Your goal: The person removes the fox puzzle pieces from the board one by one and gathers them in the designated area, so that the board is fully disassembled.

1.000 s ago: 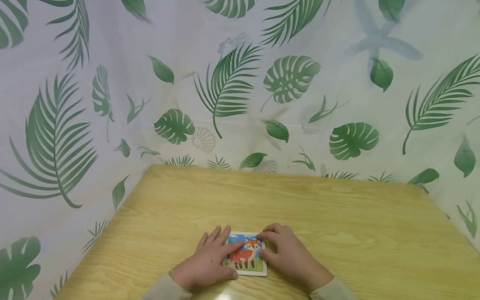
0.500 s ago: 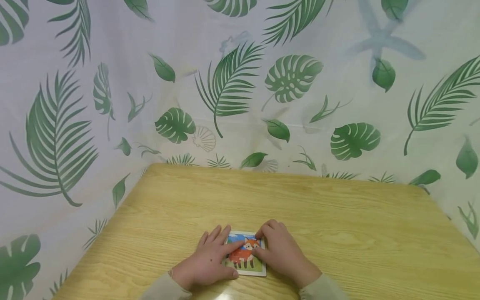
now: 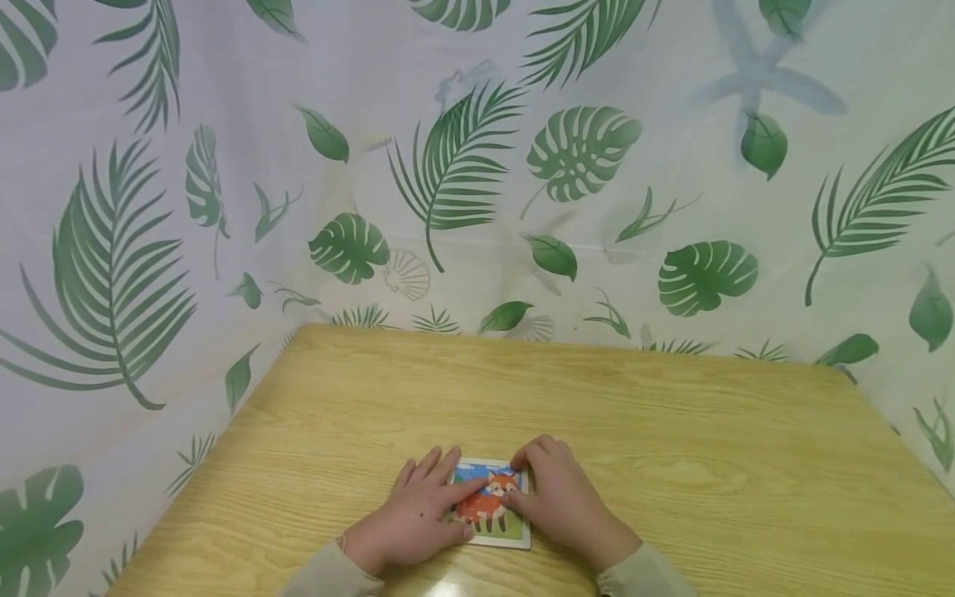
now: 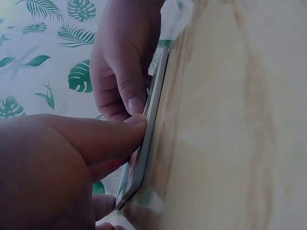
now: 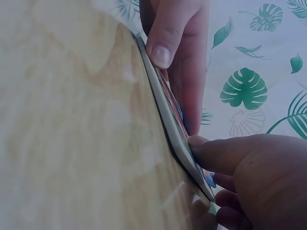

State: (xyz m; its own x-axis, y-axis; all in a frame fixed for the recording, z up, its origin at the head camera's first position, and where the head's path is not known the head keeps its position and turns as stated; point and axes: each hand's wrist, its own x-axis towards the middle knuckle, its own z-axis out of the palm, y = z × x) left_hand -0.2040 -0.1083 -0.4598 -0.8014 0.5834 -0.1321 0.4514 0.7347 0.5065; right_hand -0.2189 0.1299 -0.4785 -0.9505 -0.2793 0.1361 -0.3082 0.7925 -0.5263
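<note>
A yellowish wood-grain table (image 3: 671,439) stands before white sheeting (image 3: 642,54) printed with green leaves (image 3: 585,153) (a faint blue starfish (image 3: 757,79) among them), a bright glare (image 3: 445,589) lighting its near part.

- Picture board (image 3: 491,512): white border; orange-red fox with dark lower legs, blue sky, white cloud, green ground.
- Bench (image 3: 634,439): yellow-tan wood grain.
- Backdrop (image 3: 485,282): white, green leaf print, faint blue starfish, pale shell outlines.
- Sleeves (image 3: 332,574): pale beige.
</note>
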